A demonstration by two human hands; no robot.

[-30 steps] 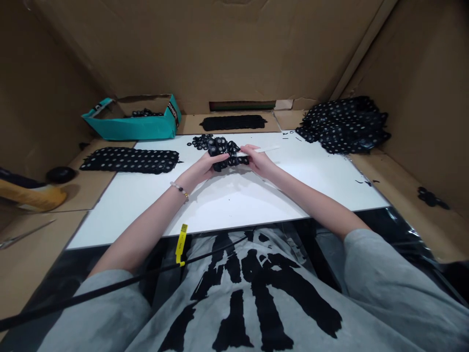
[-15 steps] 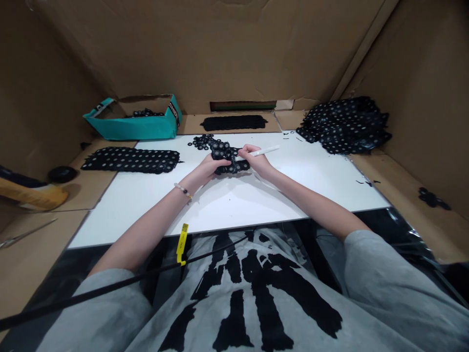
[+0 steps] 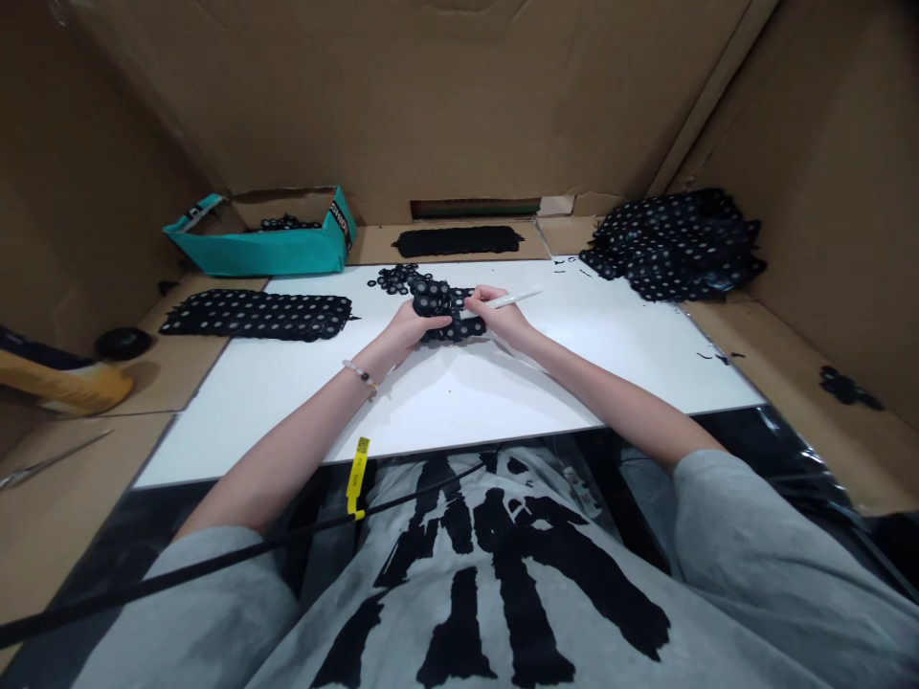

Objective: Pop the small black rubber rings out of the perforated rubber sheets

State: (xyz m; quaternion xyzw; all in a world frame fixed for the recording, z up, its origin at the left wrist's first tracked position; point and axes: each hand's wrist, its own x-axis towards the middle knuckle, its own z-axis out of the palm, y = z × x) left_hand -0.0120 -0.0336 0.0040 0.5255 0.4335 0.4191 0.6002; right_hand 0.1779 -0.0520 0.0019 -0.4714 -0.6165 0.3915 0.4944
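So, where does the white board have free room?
Free: the white board between the forearms, and between the right forearm and the dotted black pile. Crowded: around the left hand and right hand, with the white tool, dotted piece and loose rings.

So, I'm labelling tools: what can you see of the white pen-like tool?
The white pen-like tool is slim and straight, perhaps plastic. The right hand grips it near its lower end, slanted above the white board, free end pointing right. Its tip is by the black dotted piece; contact is unclear.
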